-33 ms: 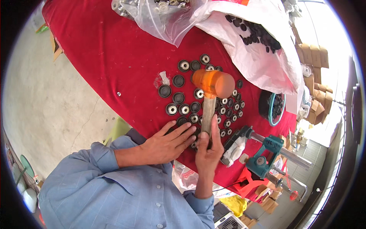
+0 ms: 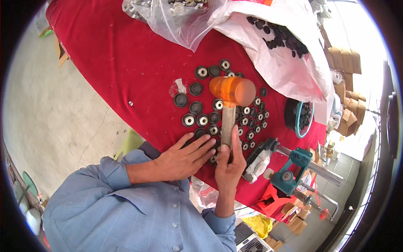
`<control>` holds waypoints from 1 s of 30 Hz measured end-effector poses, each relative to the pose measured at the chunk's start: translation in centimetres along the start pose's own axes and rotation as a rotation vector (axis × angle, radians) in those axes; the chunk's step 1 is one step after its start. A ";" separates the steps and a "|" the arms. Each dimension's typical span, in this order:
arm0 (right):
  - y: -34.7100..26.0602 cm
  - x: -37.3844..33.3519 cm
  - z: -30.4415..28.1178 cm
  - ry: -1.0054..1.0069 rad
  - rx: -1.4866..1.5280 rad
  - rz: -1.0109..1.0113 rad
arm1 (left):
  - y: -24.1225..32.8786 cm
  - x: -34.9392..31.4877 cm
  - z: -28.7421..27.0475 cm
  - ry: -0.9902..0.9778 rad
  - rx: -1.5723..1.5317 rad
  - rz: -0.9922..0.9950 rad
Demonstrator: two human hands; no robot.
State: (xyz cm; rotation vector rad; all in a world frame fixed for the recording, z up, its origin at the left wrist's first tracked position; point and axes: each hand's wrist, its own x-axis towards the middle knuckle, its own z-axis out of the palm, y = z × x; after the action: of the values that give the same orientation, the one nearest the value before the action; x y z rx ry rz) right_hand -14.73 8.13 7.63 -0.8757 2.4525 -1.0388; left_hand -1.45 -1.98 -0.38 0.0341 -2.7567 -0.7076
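A mallet point(image 2: 228, 126) with an orange head and a wooden handle is gripped in my right hand point(image 2: 230, 168). The thumb and forefinger lie along the handle, and the head is over a group of small round black parts. Several of these carry a shiny metal bearing point(image 2: 202, 120) in the middle; others, such as a black cap point(image 2: 181, 100), show only black. My left hand point(image 2: 181, 160) lies flat, its fingers stretched toward the near caps. Fingertips rest beside a black cap point(image 2: 200, 133); whether they touch it, I cannot tell. Some parts are hidden under the mallet.
A red cloth point(image 2: 121, 75) covers the table. At its far side are a clear bag of metal parts point(image 2: 184, 29) and a white sack point(image 2: 252, 42) with black caps. To the right stand a black container point(image 2: 291, 114) and a green press point(image 2: 298, 166).
The mallet head has shifted very slightly to the left. Both hands stay nearly where they were.
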 end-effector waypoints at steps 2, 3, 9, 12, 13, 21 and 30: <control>-0.3 0.9 -0.6 -0.020 -0.047 -0.069 | -0.1 -0.1 0.2 0.007 0.012 -0.008; -0.9 0.7 -0.7 -0.021 -0.043 -0.070 | -0.2 -0.2 0.2 0.012 -0.016 -0.021; -3.0 0.7 0.0 0.154 0.106 -0.149 | -0.2 -0.1 0.1 0.044 -0.091 0.002; -2.3 2.8 2.5 -0.072 -0.060 -0.206 | -0.2 -0.5 0.8 0.019 -0.095 0.007; -3.4 2.8 2.0 -0.132 -0.045 -0.105 | -0.3 -0.6 0.9 -0.007 -0.092 0.010; -1.4 -1.2 -2.6 0.139 0.273 0.037 | 0.0 0.1 -0.3 0.010 -0.046 -0.008; -0.5 -5.1 -2.5 0.191 0.194 0.066 | 0.1 0.3 -0.2 -0.018 0.035 -0.008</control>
State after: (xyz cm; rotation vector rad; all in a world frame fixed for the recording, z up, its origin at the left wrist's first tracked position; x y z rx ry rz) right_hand -11.96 12.50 10.04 -0.6569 2.4598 -1.3653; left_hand -1.66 -2.05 -0.10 0.0459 -2.7873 -0.6646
